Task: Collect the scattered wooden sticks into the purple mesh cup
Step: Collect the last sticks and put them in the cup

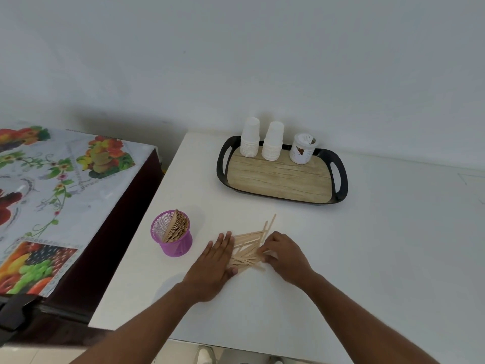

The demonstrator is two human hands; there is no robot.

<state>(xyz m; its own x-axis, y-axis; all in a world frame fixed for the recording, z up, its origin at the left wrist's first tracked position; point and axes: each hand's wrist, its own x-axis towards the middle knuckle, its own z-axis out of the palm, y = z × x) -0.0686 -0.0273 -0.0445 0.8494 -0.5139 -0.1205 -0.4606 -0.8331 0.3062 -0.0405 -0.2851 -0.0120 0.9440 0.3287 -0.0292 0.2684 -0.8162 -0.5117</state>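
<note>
- The left hand (215, 261) lies flat on the white table (367, 258), fingers straight and close together, their inner edge pressed against the left side of the loose wooden sticks (248, 249).
- The right hand (284, 254) sits on the right side of the same pile with its fingers curled inward over the stick ends; whether they actually pinch a stick cannot be told.
- The sticks form a flattened heap between the two hands, touching both.
- Most of them run with their long axis from lower left to upper right, roughly side by side; a few cross the others at the near end, and two or three poke out past the right hand, pointing up and away toward the tray (282, 174).
- The purple mesh cup (173, 236) stands upright to the left of the left hand, apart from it, near the table's left edge.
- It holds a packed bundle of sticks leaning against its right wall, ends up; the left part of the cup is open mesh.
- The tray, black-rimmed with a wood-grain floor, sits farther back, well apart from the pile.
- Along its back edge stand two stacks of white paper cups (262, 140), upside down, and a small white lidded tub (303, 148).
- A cabinet with a fruit-print cover (65, 185) adjoins the table on the left.
</note>
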